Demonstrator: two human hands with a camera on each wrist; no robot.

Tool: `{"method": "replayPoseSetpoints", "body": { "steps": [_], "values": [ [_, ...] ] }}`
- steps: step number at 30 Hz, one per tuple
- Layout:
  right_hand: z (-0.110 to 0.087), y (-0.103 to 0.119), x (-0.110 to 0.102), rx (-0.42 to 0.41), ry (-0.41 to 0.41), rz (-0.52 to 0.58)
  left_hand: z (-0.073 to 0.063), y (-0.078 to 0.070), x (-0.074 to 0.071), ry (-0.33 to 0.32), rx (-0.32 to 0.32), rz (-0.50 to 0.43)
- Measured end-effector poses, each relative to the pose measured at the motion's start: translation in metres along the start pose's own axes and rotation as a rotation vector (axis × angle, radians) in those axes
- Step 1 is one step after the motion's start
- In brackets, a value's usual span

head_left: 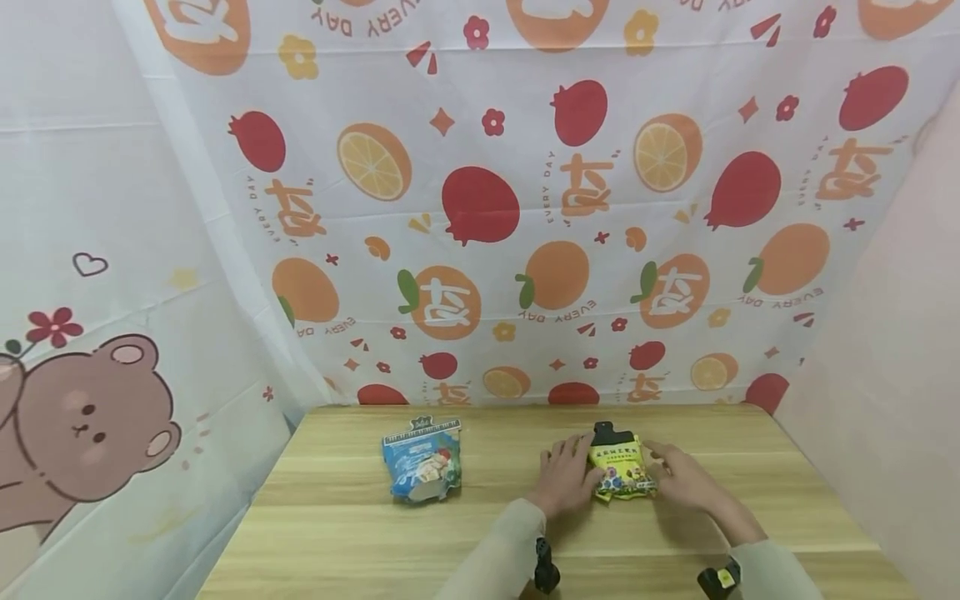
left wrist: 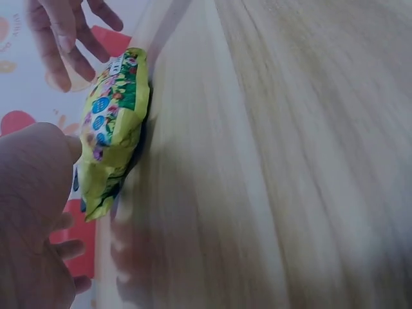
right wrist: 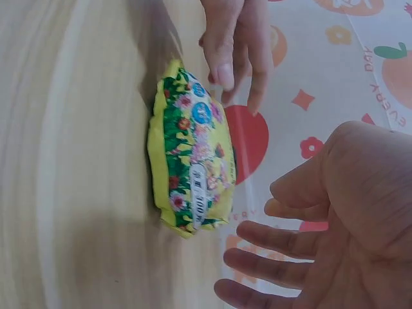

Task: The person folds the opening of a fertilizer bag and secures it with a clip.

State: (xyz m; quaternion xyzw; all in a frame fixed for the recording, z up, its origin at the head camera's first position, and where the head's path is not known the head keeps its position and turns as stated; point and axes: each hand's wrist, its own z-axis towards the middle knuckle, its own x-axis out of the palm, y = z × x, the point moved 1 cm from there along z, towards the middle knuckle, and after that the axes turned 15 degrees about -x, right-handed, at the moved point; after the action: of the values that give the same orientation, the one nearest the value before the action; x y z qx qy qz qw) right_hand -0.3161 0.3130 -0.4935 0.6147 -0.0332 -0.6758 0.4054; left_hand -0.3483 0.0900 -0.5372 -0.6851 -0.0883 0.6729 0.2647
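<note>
A yellow packet (head_left: 621, 471) printed with flowers lies on the wooden table, with a black piece (head_left: 611, 434) at its top end. My left hand (head_left: 566, 477) is at the packet's left side, fingers spread loosely and thumb near its edge. On the other side, my right hand (head_left: 684, 477) has its fingertips close to the right edge. In the right wrist view the yellow packet (right wrist: 196, 154) stands between the two hands, and a gap shows between it and the right fingers (right wrist: 273, 239). Neither hand curls round it.
Farther left on the table (head_left: 337, 533) lies a blue packet (head_left: 423, 465), with a bar (head_left: 422, 430) patterned like piano keys across its top. A fruit-print cloth (head_left: 480, 208) hangs behind the table's far edge. Another cloth with a bear print (head_left: 90, 425) hangs at left.
</note>
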Motion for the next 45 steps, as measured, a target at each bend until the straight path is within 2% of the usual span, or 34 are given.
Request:
{"method": "replayPoseSetpoints", "body": {
  "steps": [6, 13, 17, 21, 27, 31, 38, 45],
  "values": [
    [0.011, 0.000, -0.012, -0.028, -0.006, -0.080, 0.002, 0.007, -0.017, -0.104, 0.007, 0.018],
    [0.037, 0.003, -0.018, -0.036, 0.004, -0.084, 0.005, 0.035, -0.042, -0.236, -0.028, 0.068],
    [0.055, 0.008, -0.021, -0.076, -0.011, -0.107, 0.005, 0.048, -0.065, -0.258, -0.072, 0.066],
    [0.071, 0.020, -0.016, -0.122, -0.050, -0.190, 0.002, 0.062, -0.087, -0.327, -0.099, 0.117],
    [0.089, 0.045, 0.001, -0.102, -0.075, -0.232, -0.009, 0.078, -0.110, -0.425, -0.215, 0.112],
    [0.094, 0.059, 0.012, -0.073, -0.103, -0.242, -0.013, 0.082, -0.115, -0.438, -0.271, 0.111],
    [0.097, 0.074, 0.025, -0.054, -0.173, -0.274, -0.024, 0.083, -0.117, -0.460, -0.299, 0.133],
    [0.095, 0.087, 0.032, -0.051, -0.220, -0.309, -0.035, 0.077, -0.122, -0.445, -0.338, 0.127]
  ]
}}
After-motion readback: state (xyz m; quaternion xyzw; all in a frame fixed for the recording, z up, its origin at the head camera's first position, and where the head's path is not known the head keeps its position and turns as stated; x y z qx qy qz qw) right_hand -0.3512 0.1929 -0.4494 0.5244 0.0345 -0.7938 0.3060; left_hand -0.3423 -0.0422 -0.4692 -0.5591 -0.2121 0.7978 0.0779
